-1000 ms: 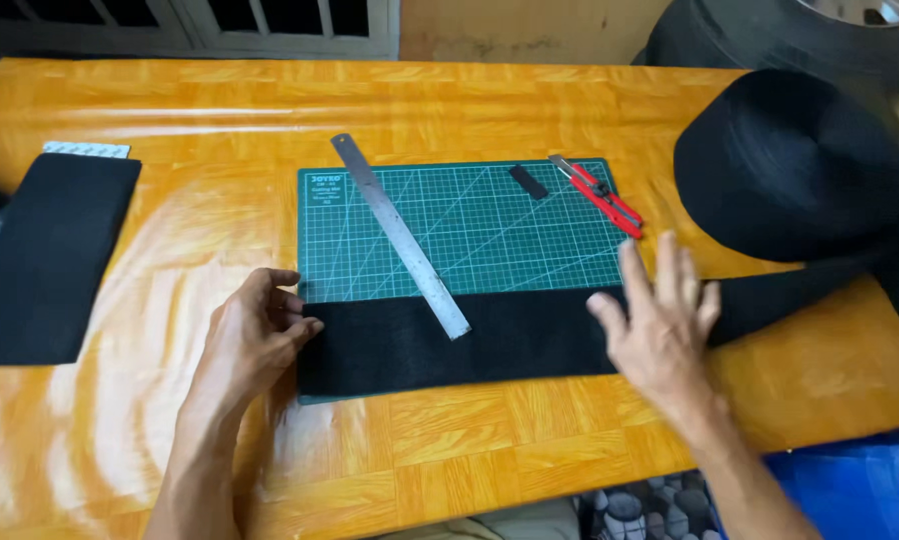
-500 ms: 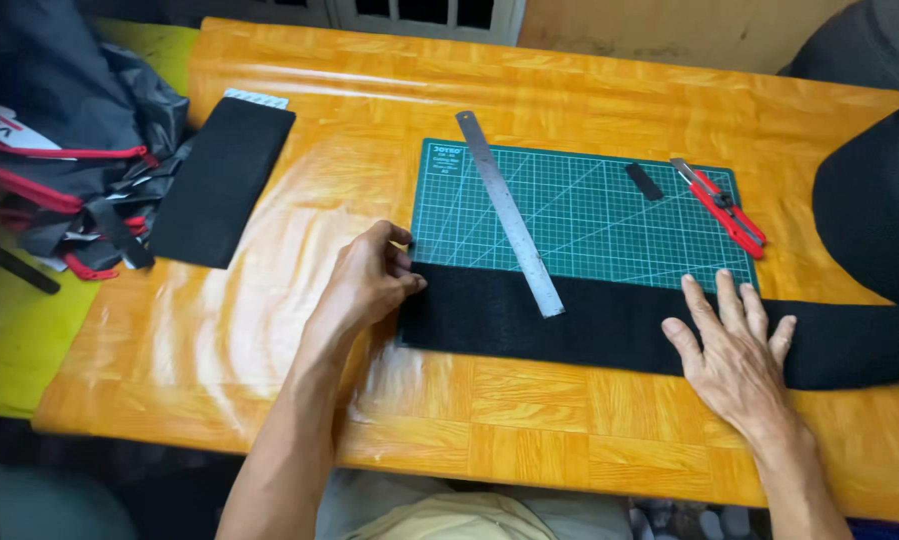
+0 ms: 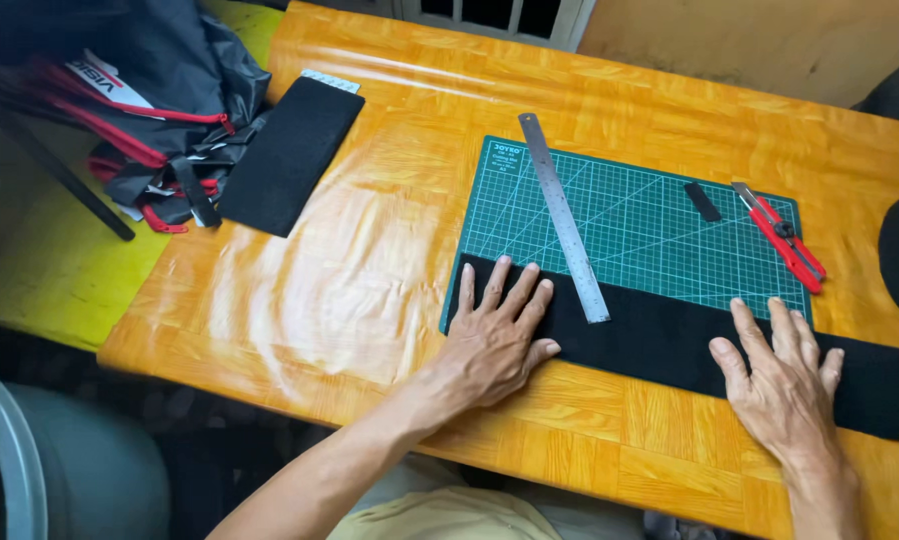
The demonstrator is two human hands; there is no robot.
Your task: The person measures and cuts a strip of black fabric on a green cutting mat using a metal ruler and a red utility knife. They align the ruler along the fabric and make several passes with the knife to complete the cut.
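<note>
While our left hand (image 3: 494,340) and right hand (image 3: 784,385) lie flat, grip released, on the long black fabric strip (image 3: 659,335) across the green cutting mat's (image 3: 639,215) near edge, we press evenly to keep it smooth.

Long black fabric strip (image 3: 669,335) lies flat across green cutting mat's near edge.

The left hand (image 3: 496,338) lies flat, palm down, fingers spread a little and pointing toward twelve o'clock, thumb out toward three. Its bare forearm runs back toward seven o'clock, wrist straight. The right hand (image 3: 781,385) lies flat too, at three o'clock from the left, fingers fanned toward eleven and twelve; its wrist and forearm lead down toward five o'clock.
</note>
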